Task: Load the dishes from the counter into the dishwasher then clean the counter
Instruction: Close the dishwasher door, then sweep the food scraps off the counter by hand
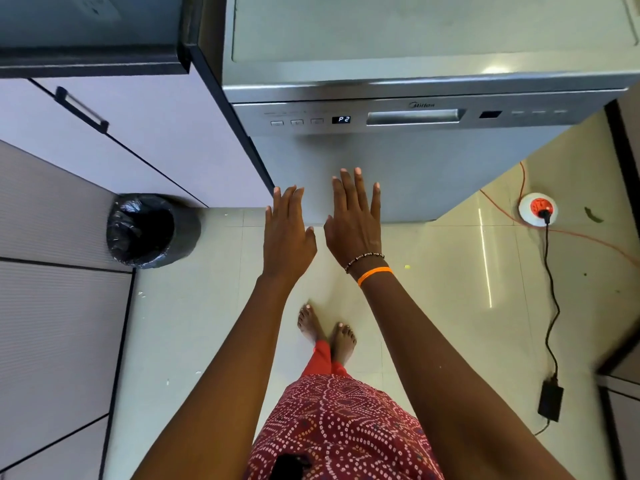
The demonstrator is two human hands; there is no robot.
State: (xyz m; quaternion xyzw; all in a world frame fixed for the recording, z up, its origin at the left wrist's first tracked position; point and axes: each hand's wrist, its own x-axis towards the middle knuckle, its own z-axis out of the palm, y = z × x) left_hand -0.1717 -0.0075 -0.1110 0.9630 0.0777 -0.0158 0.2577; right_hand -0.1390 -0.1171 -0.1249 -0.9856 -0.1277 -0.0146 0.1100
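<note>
Head view, what are the hands doing?

— Both are held out flat, palms down, in front of the dishwasher (398, 147). The left hand (287, 233) has its fingers straight and close together, thumb out to the side. The right hand (353, 223) has its fingers straight and slightly spread. Neither holds anything. Whether the fingertips touch the door I cannot tell.

— Where is the dishwasher?

— At twelve o'clock from the hands, silver, its door closed. The control strip runs across the top of the door, with a small display (341, 119) reading P2 and the recessed handle (414, 116) just to the three o'clock side of it.

— Anything on the wrists?

— A beaded bracelet (363, 259) and an orange band (374, 274) on the right wrist.

— And around the hands?

— A bin (152, 230) lined with a black bag stands on the floor at nine o'clock, against the white cabinet (138, 140), which has a dark handle (81, 109). At three o'clock a round white and red socket (538, 207) lies on the pale tiled floor (207, 323), with an orange cord (502, 209) running past it and a black cable (550, 289) leading down to a black adapter (550, 400) at four o'clock. At six o'clock are the person's bare feet (327, 332) and a red patterned garment (339, 427)
</note>
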